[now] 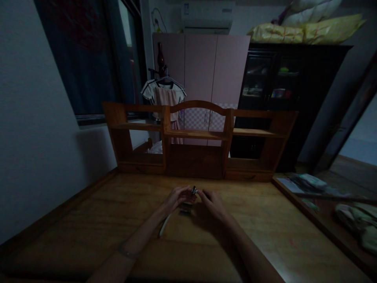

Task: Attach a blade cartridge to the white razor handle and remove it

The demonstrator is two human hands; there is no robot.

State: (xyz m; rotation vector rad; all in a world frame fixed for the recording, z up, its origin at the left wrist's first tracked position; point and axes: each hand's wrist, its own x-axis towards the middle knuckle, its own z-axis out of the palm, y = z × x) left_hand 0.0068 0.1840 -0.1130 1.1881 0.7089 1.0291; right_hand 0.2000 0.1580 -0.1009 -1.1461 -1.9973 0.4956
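Observation:
My left hand (179, 197) is closed around a small shiny metal piece (194, 190), dark with bright edges, too small to name surely. From the other side my right hand (212, 202) meets it with fingers curled and the fingertips at its right end. Both hands are just above the wooden tabletop (141, 251). Beneath the left hand lies a small dark object (185, 208) with a lighter band, blurred and partly in shadow. A thin pale strip (163, 227) rests beside my left forearm, partly hidden by it.
A low wooden shelf unit (196, 135) stands along the table's back edge. A white wall (38, 137) borders the left side. Past the raised right edge, cloth items (357, 224) and a plastic packet (312, 182) lie on a lower surface. The room is dim.

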